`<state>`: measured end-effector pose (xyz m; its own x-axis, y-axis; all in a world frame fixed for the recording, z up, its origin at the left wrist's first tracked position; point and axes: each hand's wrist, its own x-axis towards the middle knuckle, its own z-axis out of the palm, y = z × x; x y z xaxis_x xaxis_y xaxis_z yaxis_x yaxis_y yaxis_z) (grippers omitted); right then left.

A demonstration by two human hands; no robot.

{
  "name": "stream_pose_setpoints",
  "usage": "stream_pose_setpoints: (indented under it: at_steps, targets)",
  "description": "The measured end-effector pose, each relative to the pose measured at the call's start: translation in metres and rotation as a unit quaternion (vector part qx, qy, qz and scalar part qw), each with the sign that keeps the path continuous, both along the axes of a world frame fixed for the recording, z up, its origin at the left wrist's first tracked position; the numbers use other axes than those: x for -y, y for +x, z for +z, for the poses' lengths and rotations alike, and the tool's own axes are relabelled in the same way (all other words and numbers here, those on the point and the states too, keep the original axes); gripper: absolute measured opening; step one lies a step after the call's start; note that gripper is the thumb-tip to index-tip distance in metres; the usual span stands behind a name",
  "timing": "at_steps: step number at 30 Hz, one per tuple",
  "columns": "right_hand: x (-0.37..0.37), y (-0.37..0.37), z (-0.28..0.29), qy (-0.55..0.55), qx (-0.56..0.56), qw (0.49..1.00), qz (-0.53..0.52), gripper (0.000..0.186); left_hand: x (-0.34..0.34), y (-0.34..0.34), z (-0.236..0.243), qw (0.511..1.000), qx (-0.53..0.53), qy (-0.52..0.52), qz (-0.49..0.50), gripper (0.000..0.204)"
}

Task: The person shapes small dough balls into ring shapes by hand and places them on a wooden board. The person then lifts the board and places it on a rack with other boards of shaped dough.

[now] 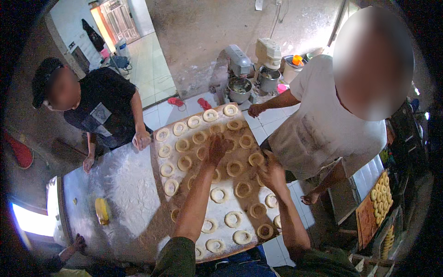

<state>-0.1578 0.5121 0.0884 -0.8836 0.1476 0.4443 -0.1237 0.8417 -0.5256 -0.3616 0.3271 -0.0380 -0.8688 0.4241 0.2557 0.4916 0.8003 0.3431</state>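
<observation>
A large wooden board (217,207) holds rows of pale dough rings (233,219), partly in shadow. My left hand (218,150) reaches over the upper middle of the board among the rings, its fingers dark and too shadowed to make out. At the board's right edge, my right hand (270,168) has bent fingers beside a dough ring (256,159); what they hold, if anything, is unclear.
Floured metal table (83,194) with yellow object (101,211) at left. Co-workers (104,106) (323,134) stand either side; another hand (79,242) shows lower left. Mixers (267,53), red sandals (175,101) lie beyond. Rack of baked rings (380,194) at right.
</observation>
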Motion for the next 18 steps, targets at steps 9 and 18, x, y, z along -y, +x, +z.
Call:
stream_pose_setpoints:
  at_steps: [9,18]
  targets:
    - [-0.05,0.167,-0.052,-0.163,0.306,0.927,-0.144,0.029,0.069,0.111,0.095,0.988,-0.061,0.105,0.097,0.032]
    - [-0.049,0.158,-0.044,-0.384,0.266,0.881,-0.078,0.031,0.245,0.408,0.083,0.932,0.171,-0.03,0.317,0.036]
